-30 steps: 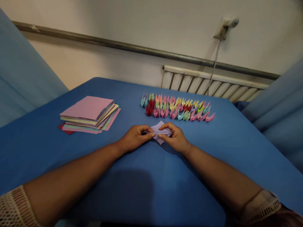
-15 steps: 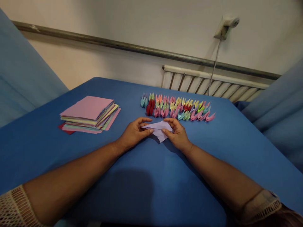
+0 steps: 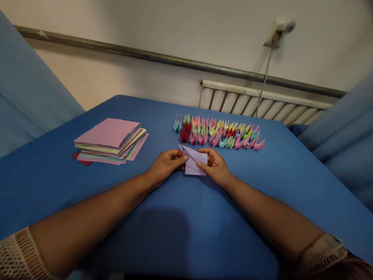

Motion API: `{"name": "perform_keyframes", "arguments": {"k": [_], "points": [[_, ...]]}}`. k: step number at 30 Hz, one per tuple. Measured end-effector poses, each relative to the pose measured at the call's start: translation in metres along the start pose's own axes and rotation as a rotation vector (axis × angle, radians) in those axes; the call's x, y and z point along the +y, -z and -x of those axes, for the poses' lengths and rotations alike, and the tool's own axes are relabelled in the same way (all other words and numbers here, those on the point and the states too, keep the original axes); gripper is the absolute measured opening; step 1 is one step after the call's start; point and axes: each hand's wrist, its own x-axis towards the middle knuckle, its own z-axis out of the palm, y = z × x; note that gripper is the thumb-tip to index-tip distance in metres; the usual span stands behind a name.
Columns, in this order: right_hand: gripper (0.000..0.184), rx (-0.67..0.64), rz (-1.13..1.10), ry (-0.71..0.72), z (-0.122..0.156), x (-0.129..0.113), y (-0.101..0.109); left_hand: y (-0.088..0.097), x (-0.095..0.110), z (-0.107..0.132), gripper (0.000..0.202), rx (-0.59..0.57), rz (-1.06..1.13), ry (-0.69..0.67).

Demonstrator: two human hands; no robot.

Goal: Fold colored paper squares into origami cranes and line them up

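Observation:
A partly folded sheet of lilac paper (image 3: pixel 194 164) is held up between my two hands, a little above the blue-covered table. My left hand (image 3: pixel 167 165) pinches its left edge, thumb on the near face and fingers behind. On the right side, my right hand (image 3: pixel 217 165) grips the paper with the thumb pressed on its face. One pointed corner sticks up at the upper left, and a crease slants across the front. Just beyond the hands stand several rows of folded paper cranes (image 3: pixel 215 139) in many colours.
To the left lies a thick stack of coloured paper squares (image 3: pixel 107 132), pink on top. The blue tablecloth (image 3: pixel 163 233) covers the table. Behind it are a radiator (image 3: pixel 230 89), a metal pipe (image 3: pixel 145 54) and a wall socket with a cable (image 3: pixel 276 35). Blue curtains (image 3: pixel 29 85) hang at both sides.
The lilac paper has turned from a flat, wide pointed shape to a squarer face towards me. Both hands have shifted their hold on it slightly.

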Motion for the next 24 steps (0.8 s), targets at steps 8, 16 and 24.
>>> {"name": "perform_keyframes", "arguments": {"k": [8,16,24], "points": [[0.039,-0.048,0.129,-0.068,0.0002,-0.0042,0.0036,-0.0010,0.0027,-0.0004,0.034,0.040,-0.077,-0.027],[0.040,-0.172,0.118,-0.130,0.0036,-0.0059,0.0028,-0.0037,0.0020,0.0014,0.034,0.066,-0.086,-0.046],[0.042,-0.165,0.221,-0.076,0.0050,-0.0055,0.0017,-0.0057,0.0027,0.0056,0.033,-0.027,-0.053,-0.039]]}}
